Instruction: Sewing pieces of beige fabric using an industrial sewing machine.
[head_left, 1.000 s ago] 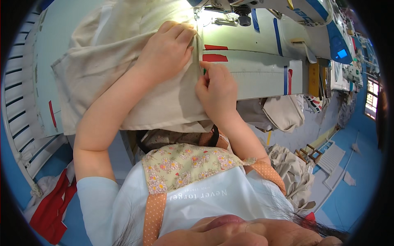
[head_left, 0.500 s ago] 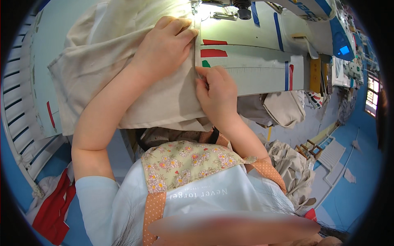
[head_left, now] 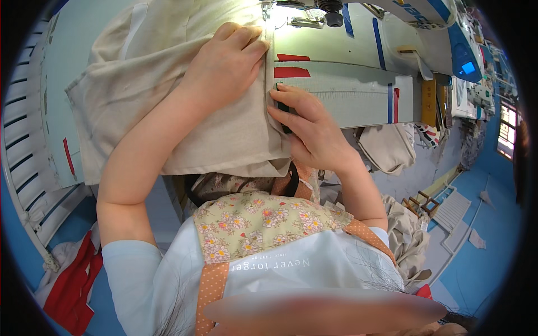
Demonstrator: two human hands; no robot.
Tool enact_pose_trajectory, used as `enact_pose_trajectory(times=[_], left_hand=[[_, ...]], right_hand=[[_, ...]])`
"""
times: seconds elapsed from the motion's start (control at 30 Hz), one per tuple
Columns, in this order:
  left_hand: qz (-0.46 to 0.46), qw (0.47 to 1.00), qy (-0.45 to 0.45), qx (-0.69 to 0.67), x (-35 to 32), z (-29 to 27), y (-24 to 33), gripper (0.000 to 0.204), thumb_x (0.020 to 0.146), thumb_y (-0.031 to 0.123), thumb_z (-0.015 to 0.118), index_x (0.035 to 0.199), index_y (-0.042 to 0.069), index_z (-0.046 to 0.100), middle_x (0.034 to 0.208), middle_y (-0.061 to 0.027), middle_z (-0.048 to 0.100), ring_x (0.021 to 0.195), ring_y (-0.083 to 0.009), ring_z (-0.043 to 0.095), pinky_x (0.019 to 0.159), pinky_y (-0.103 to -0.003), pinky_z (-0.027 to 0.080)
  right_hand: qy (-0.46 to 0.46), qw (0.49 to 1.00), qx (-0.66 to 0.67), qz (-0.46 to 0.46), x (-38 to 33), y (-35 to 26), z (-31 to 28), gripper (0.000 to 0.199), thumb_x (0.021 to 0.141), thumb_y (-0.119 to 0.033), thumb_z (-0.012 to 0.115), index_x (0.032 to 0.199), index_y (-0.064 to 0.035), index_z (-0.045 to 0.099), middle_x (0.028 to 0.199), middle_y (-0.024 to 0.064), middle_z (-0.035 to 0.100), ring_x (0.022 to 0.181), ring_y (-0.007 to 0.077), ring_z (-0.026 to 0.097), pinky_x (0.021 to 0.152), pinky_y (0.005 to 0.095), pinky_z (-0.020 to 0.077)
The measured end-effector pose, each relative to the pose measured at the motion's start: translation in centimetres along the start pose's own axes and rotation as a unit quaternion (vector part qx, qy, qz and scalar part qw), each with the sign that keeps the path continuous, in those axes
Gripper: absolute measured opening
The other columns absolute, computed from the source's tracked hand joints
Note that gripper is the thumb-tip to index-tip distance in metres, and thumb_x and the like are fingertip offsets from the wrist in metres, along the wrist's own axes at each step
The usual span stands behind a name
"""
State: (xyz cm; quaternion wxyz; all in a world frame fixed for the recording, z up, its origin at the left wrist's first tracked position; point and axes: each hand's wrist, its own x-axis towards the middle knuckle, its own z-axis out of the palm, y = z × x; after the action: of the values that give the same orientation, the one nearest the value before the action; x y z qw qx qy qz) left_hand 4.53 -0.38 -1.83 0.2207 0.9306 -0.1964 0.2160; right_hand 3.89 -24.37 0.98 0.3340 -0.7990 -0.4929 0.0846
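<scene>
A beige cloth (head_left: 218, 145) lies over the sewing machine bed, its right edge running straight down from the lit presser foot (head_left: 268, 10). On the cloth, just below the presser foot, my left hand (head_left: 221, 70) has its fingers bent and pressed together at that edge. My right hand (head_left: 316, 129) is lower down beside the same edge. Its fingers are spread, with the fingertips at the cloth's border and a gap between them. Part of a green tape mark shows by these fingers. The needle cannot be made out in the glare.
The sewing machine head (head_left: 426, 14) stands at the upper right. Red tape (head_left: 291, 72) and a ruler scale mark the bed right of the cloth. A white slatted rack (head_left: 25, 140) is at the far left. More beige cloth (head_left: 406, 235) is heaped at lower right.
My right hand has opened from a pinch on the cloth edge and shifted slightly right and down. The cloth's lower right corner has moved a little. My left hand stays almost in place.
</scene>
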Motion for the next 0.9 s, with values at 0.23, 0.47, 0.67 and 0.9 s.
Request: enact_pose_trajectory(times=[0.23,0.47,0.67,0.9], left_hand=[[-0.002,1.000,-0.003,0.006,0.0,0.1,-0.1,0.028,0.083,0.008,0.069,0.110,0.007,0.066,0.116,-0.0063,0.062,0.106,-0.0314,0.059,0.091,-0.041,0.052],[-0.026,1.000,-0.011,-0.008,-0.1,0.1,0.0,0.038,0.081,0.007,0.070,0.119,0.010,0.063,0.118,-0.0064,0.062,0.106,-0.0324,0.058,0.092,-0.042,0.052],[0.021,0.999,-0.002,0.043,0.4,0.0,-0.1,0.037,0.081,0.011,0.068,0.117,0.012,0.064,0.114,-0.0069,0.062,0.104,-0.0291,0.057,0.087,-0.038,0.055],[0.011,0.998,-0.056,0.021,0.2,-0.4,-0.5,0.043,0.081,0.010,0.070,0.123,0.011,0.062,0.128,-0.0026,0.058,0.109,-0.0300,0.056,0.093,-0.039,0.053]], right_hand=[[-0.004,0.997,-0.040,-0.067,-0.4,0.3,0.9,0.053,0.064,-0.002,0.069,0.116,-0.0028,0.067,0.132,0.0139,0.059,0.128,0.0344,0.056,0.108,0.0501,0.0460],[0.114,0.990,-0.056,-0.069,0.0,0.1,2.9,0.029,0.071,-0.005,0.069,0.100,-0.0039,0.069,0.113,0.0098,0.070,0.116,0.0324,0.065,0.093,0.0440,0.0551],[0.052,0.996,-0.028,-0.071,0.9,0.0,1.2,0.025,0.069,-0.003,0.069,0.094,-0.0044,0.067,0.103,0.0091,0.072,0.104,0.0311,0.069,0.085,0.0409,0.0577],[0.045,0.995,-0.052,-0.073,1.4,-0.3,0.7,0.026,0.067,-0.002,0.069,0.093,-0.0050,0.065,0.098,0.0083,0.071,0.102,0.0300,0.070,0.082,0.0394,0.0580]])
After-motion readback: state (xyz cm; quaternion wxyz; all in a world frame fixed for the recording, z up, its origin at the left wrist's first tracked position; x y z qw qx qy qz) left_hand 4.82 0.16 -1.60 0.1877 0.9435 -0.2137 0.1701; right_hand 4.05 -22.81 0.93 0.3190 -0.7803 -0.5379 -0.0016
